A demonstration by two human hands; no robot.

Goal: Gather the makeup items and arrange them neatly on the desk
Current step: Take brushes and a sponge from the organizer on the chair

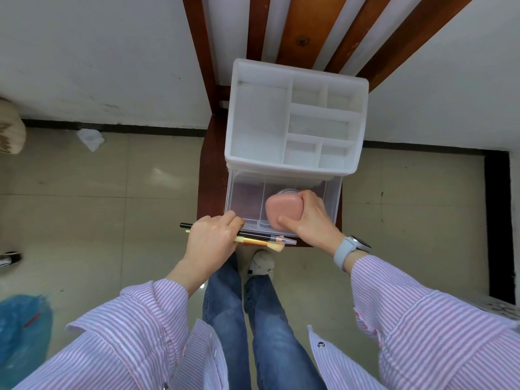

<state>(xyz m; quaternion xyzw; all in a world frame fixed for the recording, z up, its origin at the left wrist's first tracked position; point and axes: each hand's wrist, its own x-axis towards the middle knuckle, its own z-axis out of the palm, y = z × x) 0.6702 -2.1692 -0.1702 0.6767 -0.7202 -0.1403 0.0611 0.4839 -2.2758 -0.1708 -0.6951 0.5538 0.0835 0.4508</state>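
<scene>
A white plastic organizer (259, 119) with empty top compartments stands on a brown wooden chair (209, 170). Its clear drawer (244, 198) is pulled out toward me. My right hand (312, 220) grips a pink rounded compact (282, 211) over the drawer's right section, with a round clear-lidded item partly hidden behind it. My left hand (211, 240) holds a bundle of makeup brushes and pencils (264, 240) crosswise at the drawer's front left corner; its fingertips touch the drawer edge.
The chair's slatted back (304, 26) leans against a white wall. Beige tiled floor surrounds it. A blue plastic bag (22, 333) lies at lower left, crumpled paper (91, 139) by the skirting. My jeans and a white shoe (263, 261) are below the chair.
</scene>
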